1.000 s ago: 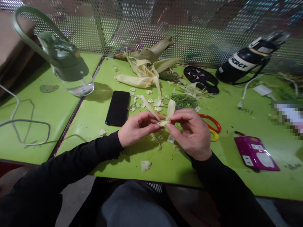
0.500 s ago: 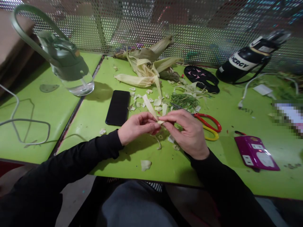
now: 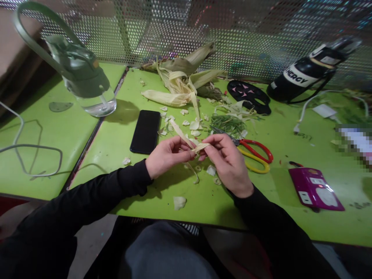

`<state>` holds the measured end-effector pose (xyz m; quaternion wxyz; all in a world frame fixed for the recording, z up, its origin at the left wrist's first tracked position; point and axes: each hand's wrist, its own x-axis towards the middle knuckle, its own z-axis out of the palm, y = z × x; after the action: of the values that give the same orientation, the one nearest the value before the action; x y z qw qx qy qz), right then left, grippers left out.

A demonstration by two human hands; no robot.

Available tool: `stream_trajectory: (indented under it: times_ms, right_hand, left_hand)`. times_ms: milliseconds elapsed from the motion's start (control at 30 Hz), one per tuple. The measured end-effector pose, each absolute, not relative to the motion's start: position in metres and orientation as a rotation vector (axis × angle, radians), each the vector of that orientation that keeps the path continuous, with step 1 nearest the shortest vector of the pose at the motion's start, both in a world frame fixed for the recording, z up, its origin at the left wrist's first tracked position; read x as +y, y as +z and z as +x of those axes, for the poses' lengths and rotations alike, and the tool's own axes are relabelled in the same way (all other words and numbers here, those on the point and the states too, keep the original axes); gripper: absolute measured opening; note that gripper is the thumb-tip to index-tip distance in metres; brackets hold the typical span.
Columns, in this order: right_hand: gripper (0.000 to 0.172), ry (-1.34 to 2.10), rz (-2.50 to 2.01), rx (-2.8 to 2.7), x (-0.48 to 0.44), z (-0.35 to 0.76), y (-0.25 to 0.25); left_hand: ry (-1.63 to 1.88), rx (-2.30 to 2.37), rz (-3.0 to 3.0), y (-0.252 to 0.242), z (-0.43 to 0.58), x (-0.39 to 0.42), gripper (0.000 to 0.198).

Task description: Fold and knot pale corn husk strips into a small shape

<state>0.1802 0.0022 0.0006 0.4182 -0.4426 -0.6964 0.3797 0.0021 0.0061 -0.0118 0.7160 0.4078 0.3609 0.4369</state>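
Note:
Between my two hands is a pale strip of corn husk (image 3: pixel 180 132), bent where the fingers meet. My left hand (image 3: pixel 171 152) pinches its lower part between thumb and fingers. The folded end is gripped by my right hand (image 3: pixel 228 161), thumb against the forefinger. Scissors (image 3: pixel 255 155) with one red and one yellow handle lie just beyond my right hand, their blades partly hidden. Farther back sits a heap of dry corn husks (image 3: pixel 177 85), with green shreds (image 3: pixel 228 124) nearer to me. Small husk scraps (image 3: pixel 179 202) are scattered around my hands.
A black phone (image 3: pixel 145 131) lies left of my hands. A green-topped water bottle (image 3: pixel 90 81) stands at the left, a black bottle (image 3: pixel 302 75) leans back right. A black palette-shaped tray (image 3: pixel 247 95), a purple device (image 3: pixel 316 188) and white cables (image 3: pixel 302 112) are on the green table.
My right hand has shifted slightly, and the husk's end now stretches out toward it. The upright part of the strip leans farther left. My left hand stays nearly in place.

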Motion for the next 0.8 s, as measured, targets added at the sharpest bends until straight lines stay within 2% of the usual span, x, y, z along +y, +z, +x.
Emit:
stream_trajectory:
  times_ms: [67,167,233,300,400,500,800]
  right_hand:
    - [0.008,0.737,-1.104,-1.88,0.0031,0.1813,0.0009]
    - [0.017,0.134,-1.035,-2.116,0.0035,0.1845,0.0025]
    - [0.019,-0.066,-0.988,-2.165,0.0026,0.186,0.0035]
    - [0.017,0.044,-0.989,-2.13,0.0014,0.1858,0.0038]
    - [0.009,0.553,-1.062,-1.918,0.0004,0.183,0.003]
    - [0.013,0.957,-1.127,-1.662,0.001,0.1801,0.003]
    - [0.015,1.154,-1.109,-1.504,0.0026,0.1789,0.0022]
  left_hand:
    - [0.964,0.8,0.927,-0.0131,0.0016,0.0066,0.021]
    - [0.965,0.782,0.968,-0.0151,0.0015,0.0074,0.021]
    - [0.981,0.771,0.985,-0.0163,0.0022,0.0078,0.02]
    - [0.987,0.775,0.993,-0.0169,0.0032,0.0081,0.018]
    - [0.977,0.811,0.975,-0.0169,0.0044,0.0076,0.016]
    - [0.95,0.827,0.95,-0.0157,0.0043,0.0065,0.015]
    - [0.935,0.783,0.828,-0.0109,0.0039,0.0056,0.017]
